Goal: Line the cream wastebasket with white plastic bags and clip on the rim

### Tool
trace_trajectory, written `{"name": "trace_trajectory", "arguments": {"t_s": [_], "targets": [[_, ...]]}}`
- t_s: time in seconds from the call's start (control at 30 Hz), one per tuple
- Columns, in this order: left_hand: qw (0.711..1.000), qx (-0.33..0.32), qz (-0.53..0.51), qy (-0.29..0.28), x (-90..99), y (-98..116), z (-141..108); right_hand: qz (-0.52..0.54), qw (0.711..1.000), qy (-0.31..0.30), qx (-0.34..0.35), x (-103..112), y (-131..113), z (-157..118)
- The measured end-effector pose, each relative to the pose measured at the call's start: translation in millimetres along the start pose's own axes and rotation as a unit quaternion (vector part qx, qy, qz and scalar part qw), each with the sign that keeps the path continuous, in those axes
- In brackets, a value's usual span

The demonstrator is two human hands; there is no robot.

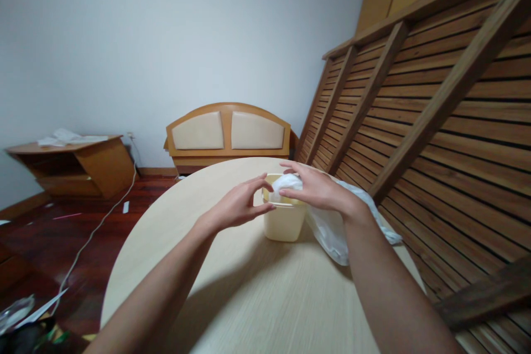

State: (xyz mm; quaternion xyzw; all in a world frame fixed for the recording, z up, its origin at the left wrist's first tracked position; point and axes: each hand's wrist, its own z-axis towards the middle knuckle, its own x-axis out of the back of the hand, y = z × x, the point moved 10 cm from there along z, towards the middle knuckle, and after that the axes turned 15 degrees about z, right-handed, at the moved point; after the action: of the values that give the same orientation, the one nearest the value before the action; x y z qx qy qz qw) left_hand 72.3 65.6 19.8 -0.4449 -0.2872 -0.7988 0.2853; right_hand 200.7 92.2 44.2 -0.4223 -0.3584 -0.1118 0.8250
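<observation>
A small cream plastic bin (284, 225) stands upright on the round table. A bunched piece of thin white plastic (286, 182) shows in its mouth. My left hand (236, 203) is at the bin's left rim, thumb and fingers apart in a curve, with nothing visible between them. Over the right side of the mouth, my right hand (317, 185) has its thumb and fingers spread, the white plastic showing between and behind them. A white plastic bag (329, 232) lies on the table right of the bin, partly hidden by my right forearm; whether it joins the bunched piece I cannot tell.
The pale round table (265, 293) fills the foreground. A slatted wooden frame (415, 121) leans close along the right. Behind stands a padded headboard (228, 130). At left are a low cabinet (102, 168) with papers and a white cable (99, 227) on the floor.
</observation>
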Motion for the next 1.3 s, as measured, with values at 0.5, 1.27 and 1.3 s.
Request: {"name": "trace_trajectory", "arguments": {"t_s": [0.5, 1.27, 1.3], "targets": [[0.994, -0.095, -0.03, 0.044, -8.0, 22.3, 8.2, 0.079, 0.995, -0.043, 0.033, -4.9, -5.1, -2.0], [0.998, -0.006, -0.045, 0.051, -2.8, -42.1, 7.2, 0.155, 0.968, -0.153, -0.121, 2.4, 39.7, -22.2], [0.998, -0.009, -0.042, 0.049, -2.3, -40.0, 7.0, 0.16, 0.967, -0.158, -0.119, 0.6, 39.3, -22.2]]}}
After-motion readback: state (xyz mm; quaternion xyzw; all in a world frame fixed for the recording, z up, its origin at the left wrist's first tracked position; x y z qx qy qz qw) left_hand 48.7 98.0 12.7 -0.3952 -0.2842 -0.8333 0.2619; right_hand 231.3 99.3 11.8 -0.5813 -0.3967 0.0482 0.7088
